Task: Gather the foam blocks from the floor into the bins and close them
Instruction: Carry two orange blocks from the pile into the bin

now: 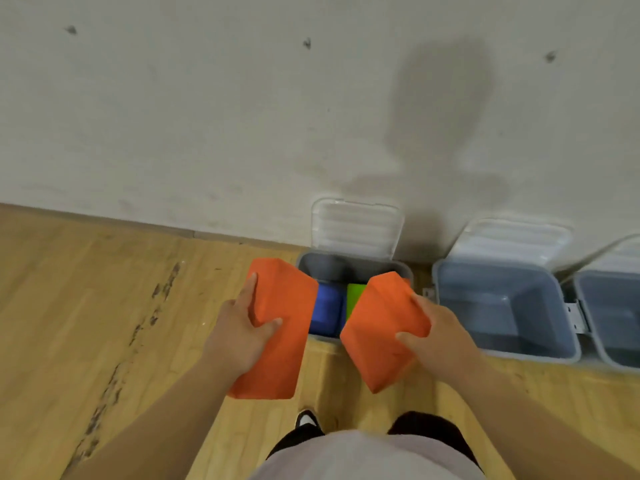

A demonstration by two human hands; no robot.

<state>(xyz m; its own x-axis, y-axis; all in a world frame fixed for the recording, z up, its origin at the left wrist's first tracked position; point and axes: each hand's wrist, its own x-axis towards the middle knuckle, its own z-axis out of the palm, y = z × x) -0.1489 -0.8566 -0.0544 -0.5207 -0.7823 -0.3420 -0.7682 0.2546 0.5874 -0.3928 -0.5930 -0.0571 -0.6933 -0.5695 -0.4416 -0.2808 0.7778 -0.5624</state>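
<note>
Foam blocks (381,327) look light and squashy; our left grip (242,327) clasps one, our right grip (436,327) another, each taken across its broad face.

The person wears a pale, pinkish-white top (367,459) that fills the bottom middle of the view, with black trousers (431,427) showing at either side beyond its hem. One shoe (306,420) peeks out, black with a white panel across its top. The left hand (239,336) and right hand (438,332) are bare, and both forearms are uncovered as far as they can be seen.
</note>
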